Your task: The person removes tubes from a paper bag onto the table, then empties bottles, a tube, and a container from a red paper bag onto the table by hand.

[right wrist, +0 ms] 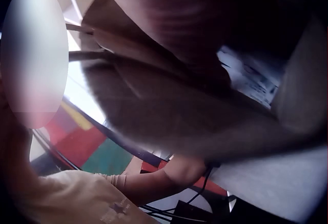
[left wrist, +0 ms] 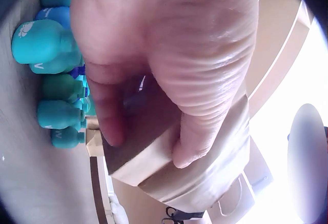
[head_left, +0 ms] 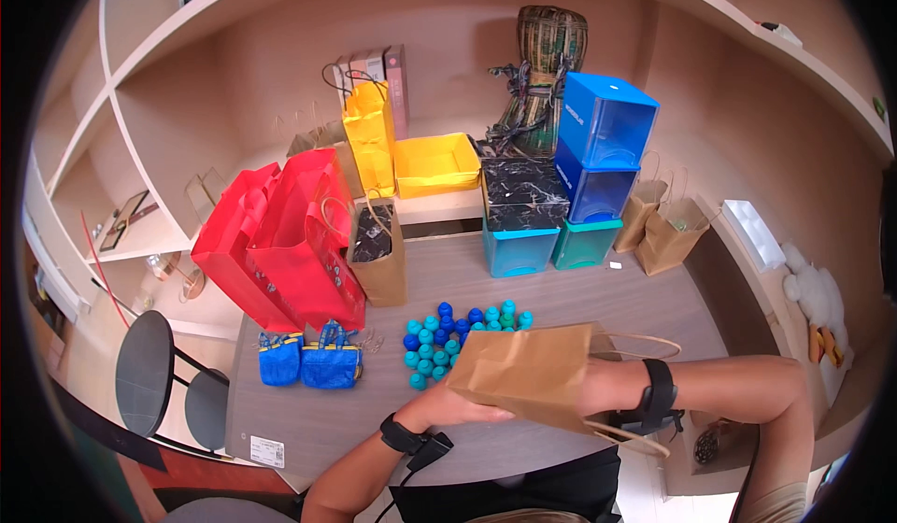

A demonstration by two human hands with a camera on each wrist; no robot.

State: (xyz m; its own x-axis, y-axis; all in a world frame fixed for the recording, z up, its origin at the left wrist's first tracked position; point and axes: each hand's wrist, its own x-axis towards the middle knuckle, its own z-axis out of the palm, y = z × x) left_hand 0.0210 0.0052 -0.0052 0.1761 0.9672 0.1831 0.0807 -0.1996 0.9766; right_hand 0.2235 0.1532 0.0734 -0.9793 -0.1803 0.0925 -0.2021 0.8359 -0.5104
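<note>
A brown paper bag (head_left: 528,374) lies on its side above the grey table (head_left: 318,425), its rope handles pointing right. My left hand (head_left: 458,409) grips its bottom end. In the left wrist view the thumb and fingers (left wrist: 110,121) curl round the bag's folded edge (left wrist: 148,157). My right forearm, with a black wrist strap (head_left: 659,397), goes into the bag's mouth, so that hand is hidden inside. The right wrist view is dark and blurred, showing only the bag's handles (right wrist: 82,29). Several blue and teal bottles (head_left: 448,336) (left wrist: 51,80) stand just behind the bag.
Red gift bags (head_left: 290,243) and two small blue bags (head_left: 313,364) stand at the left, and a brown bag (head_left: 378,261) behind the bottles. At the back are stacked blue and teal boxes (head_left: 603,145), a marbled box (head_left: 523,191), a yellow bag (head_left: 369,135) and more brown bags (head_left: 668,233). A black stool (head_left: 145,374) stands to the left.
</note>
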